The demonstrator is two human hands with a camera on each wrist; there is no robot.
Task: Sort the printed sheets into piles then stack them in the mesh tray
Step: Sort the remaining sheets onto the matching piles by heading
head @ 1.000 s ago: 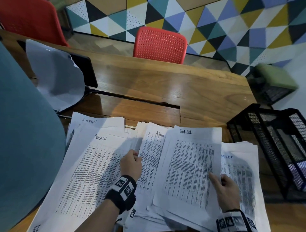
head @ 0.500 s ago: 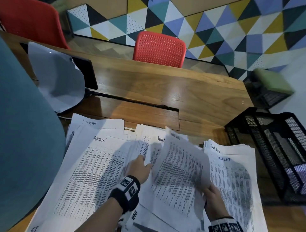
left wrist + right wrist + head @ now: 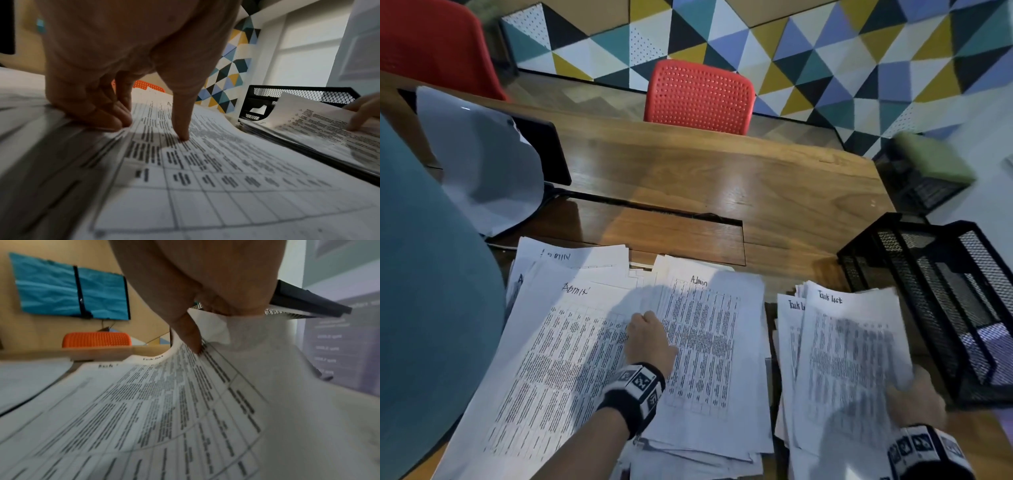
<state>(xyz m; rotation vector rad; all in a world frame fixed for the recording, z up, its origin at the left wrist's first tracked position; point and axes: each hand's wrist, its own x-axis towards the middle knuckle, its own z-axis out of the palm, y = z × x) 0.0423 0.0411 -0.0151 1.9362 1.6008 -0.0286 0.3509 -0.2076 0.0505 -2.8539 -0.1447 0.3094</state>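
Printed sheets cover the near table. A spread headed "Admin" point(image 3: 558, 342) lies at left, and another Admin sheet point(image 3: 709, 342) point(image 3: 205, 162) tops the middle pile. My left hand point(image 3: 650, 339) rests between them, its fingers point(image 3: 115, 120) curled onto the left sheet's edge and its thumb tip pressed on the middle sheet. At right, my right hand point(image 3: 914, 401) point(image 3: 362, 112) pinches a "Task List" sheet point(image 3: 849, 359) point(image 3: 164, 402) by its right edge, just over the Task List pile point(image 3: 789, 342). The black mesh tray point(image 3: 914, 274) point(image 3: 298, 94) stands to the right of that pile.
Bare wooden table point(image 3: 722, 192) with a cable slot stretches beyond the papers. A black monitor point(image 3: 544, 154) draped with a pale sheet point(image 3: 482, 164) stands at back left. A large teal shape point(image 3: 424, 308) fills the left edge. A red chair point(image 3: 698, 96) stands behind the table.
My right hand has lifted the Task List sheet off the middle pile and carried it right over the Task List pile, uncovering an Admin sheet. The left hand has barely moved.
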